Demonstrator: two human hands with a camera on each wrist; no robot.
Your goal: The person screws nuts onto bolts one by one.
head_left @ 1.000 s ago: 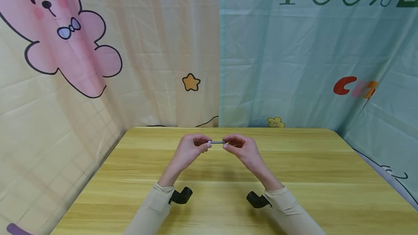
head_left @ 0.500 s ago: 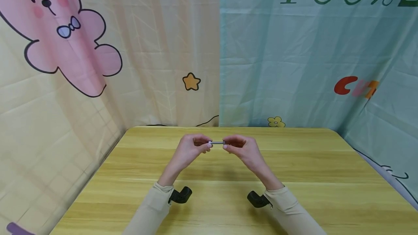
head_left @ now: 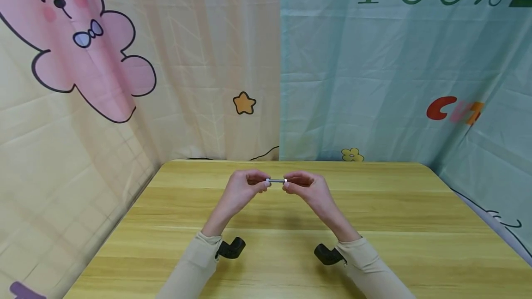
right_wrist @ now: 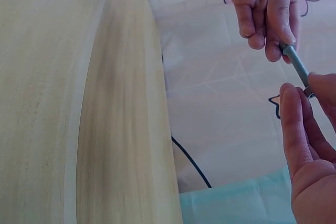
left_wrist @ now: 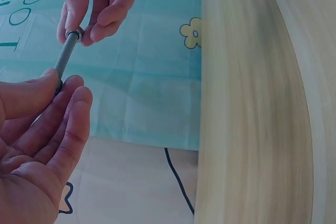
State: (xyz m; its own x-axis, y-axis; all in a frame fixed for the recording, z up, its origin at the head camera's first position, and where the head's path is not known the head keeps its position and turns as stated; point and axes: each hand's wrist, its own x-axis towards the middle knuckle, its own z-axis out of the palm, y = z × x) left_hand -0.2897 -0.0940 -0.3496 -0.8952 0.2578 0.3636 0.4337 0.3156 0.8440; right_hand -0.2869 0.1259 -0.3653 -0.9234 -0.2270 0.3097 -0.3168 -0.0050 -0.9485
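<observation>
A grey metal bolt (head_left: 276, 180) is held level above the table between both hands. My left hand (head_left: 245, 186) pinches its head end between thumb and fingers. At the opposite end, the thumb and fingertips of my right hand (head_left: 308, 186) pinch a nut (left_wrist: 79, 35) on the bolt. The left wrist view shows the threaded shank bare between the two hands. In the right wrist view the nut is mostly covered by the right fingertips, and the bolt's head is largely hidden by the left ones.
The wooden table (head_left: 266, 253) spreads below the hands. Printed curtains (head_left: 353, 68) hang behind it and at both sides. A black wrist mount (head_left: 232, 248) sticks out from the left sleeve, and another black mount (head_left: 328, 254) from the right.
The right fingertips have shifted slightly at the nut end of the bolt. The left hand keeps its pinch, and the bolt stays almost in place.
</observation>
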